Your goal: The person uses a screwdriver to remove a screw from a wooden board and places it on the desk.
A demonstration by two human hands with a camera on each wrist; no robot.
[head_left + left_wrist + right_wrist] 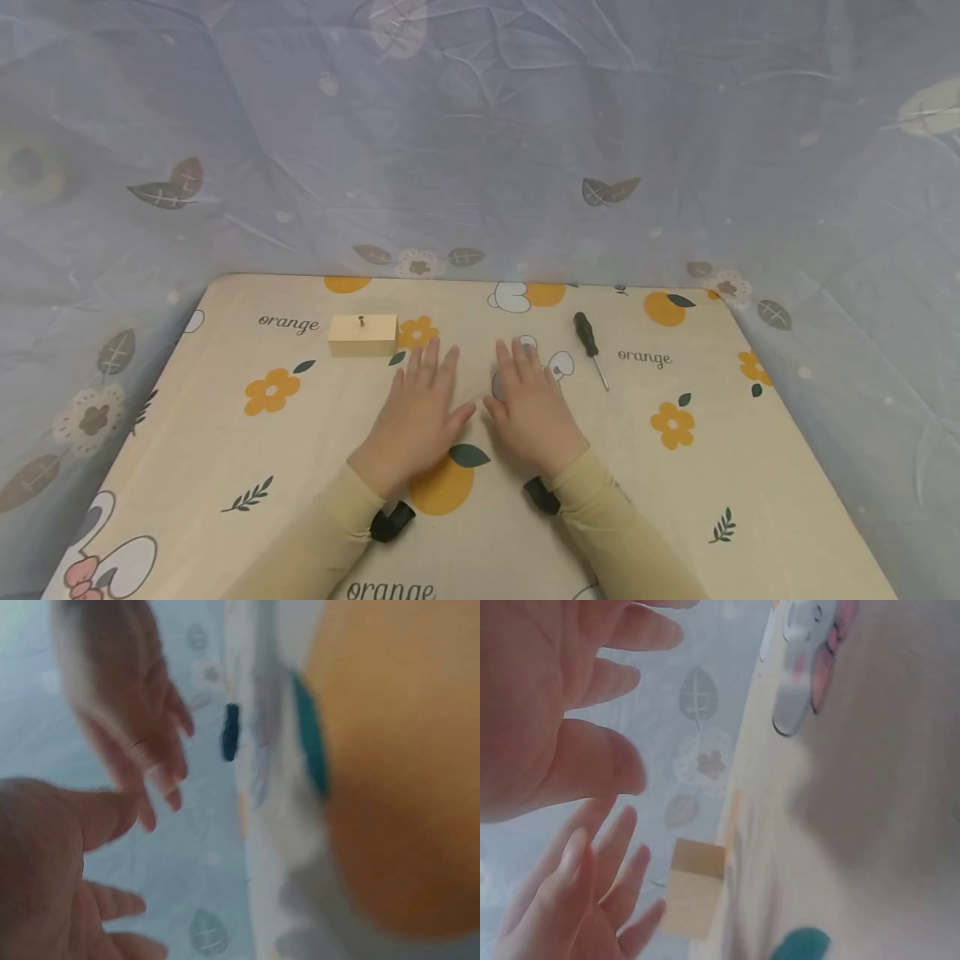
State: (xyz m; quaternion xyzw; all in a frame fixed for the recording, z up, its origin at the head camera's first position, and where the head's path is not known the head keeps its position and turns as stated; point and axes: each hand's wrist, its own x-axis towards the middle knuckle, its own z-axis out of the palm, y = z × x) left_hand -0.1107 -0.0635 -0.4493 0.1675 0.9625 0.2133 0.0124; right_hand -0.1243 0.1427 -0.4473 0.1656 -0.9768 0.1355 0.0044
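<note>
Both hands are over the middle of the table with fingers extended, holding nothing. My left hand (418, 417) is nearest a pale wooden block (363, 337), which lies just beyond its fingertips to the left. A small dark screw (362, 320) stands upright out of the block's top. My right hand (536, 408) is left of a screwdriver (588, 335) with a black handle and a thin metal shaft pointing toward me. In the left wrist view the screwdriver's dark handle (230, 733) shows beyond the hands. The right wrist view shows the wooden block (695, 889) past the left hand's fingers.
A cream cloth printed with oranges, flowers and rabbits covers the table (562, 533). Blue-grey patterned fabric (480, 150) hangs behind it and on both sides. Each wrist carries a black device, such as the left wrist's one (392, 522).
</note>
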